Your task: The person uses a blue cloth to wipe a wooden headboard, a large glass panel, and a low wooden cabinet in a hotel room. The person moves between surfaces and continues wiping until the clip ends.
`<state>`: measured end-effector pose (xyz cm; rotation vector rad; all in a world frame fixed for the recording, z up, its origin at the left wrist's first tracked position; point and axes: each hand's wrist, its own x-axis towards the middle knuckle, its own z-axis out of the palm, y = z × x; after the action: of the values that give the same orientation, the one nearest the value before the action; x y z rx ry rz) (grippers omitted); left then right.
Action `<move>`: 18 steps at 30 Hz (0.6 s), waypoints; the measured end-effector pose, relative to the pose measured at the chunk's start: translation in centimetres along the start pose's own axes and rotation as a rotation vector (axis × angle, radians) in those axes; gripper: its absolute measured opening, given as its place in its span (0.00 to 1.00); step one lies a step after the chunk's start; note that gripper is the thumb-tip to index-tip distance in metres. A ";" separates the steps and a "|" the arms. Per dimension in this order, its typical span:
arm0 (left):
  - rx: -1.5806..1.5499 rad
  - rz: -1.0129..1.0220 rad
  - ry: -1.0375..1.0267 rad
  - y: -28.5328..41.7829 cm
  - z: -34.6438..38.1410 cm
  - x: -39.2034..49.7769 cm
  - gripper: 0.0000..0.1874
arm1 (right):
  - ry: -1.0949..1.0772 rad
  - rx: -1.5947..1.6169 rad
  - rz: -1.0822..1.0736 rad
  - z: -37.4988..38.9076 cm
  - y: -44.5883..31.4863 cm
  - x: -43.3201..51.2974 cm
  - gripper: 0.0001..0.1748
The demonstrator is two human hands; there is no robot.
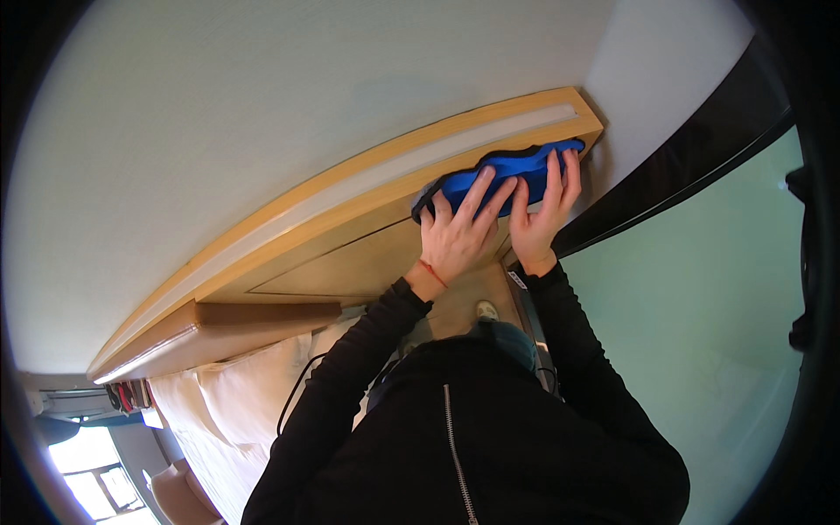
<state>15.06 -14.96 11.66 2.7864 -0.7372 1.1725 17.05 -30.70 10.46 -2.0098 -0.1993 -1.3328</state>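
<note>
A blue cloth with a black border (522,165) lies bunched along the front edge of a light-wood wall ledge (354,167), close to the ledge's right end. My left hand (459,233), with a thin red cord at the wrist, holds the cloth's left part with its fingers spread over the blue face. On the cloth's right part is my right hand (545,213), fingertips up near its top border. Both thumbs are near each other at the middle. The part of the ledge behind the cloth is hidden.
A pale strip (407,164) runs along the ledge, above a wood panel (354,256). Lower left are a brown padded headboard (256,318) and a bed with pale pillows (243,394). A dark-framed, greenish glass-like surface (682,315) stands close on the right.
</note>
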 end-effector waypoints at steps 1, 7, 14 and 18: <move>-0.011 -0.024 -0.036 0.2 0.3 0.5 0.31 | 0.008 -0.007 -0.001 0.5 0.5 -0.1 0.30; 0.070 0.210 -0.139 0.5 3.6 -3.7 0.27 | -0.265 -0.042 0.028 1.1 3.4 -8.8 0.36; -0.040 0.170 -0.099 1.4 3.8 -2.2 0.30 | -0.280 -0.036 0.100 0.1 4.3 -8.2 0.35; 0.102 0.153 -0.004 3.0 4.1 1.7 0.32 | -0.047 -0.036 0.143 1.6 6.9 -4.1 0.29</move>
<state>17.55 -19.14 9.49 2.8593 -0.9322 1.2629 19.67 -33.79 3.43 -2.0461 -0.0525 -1.2086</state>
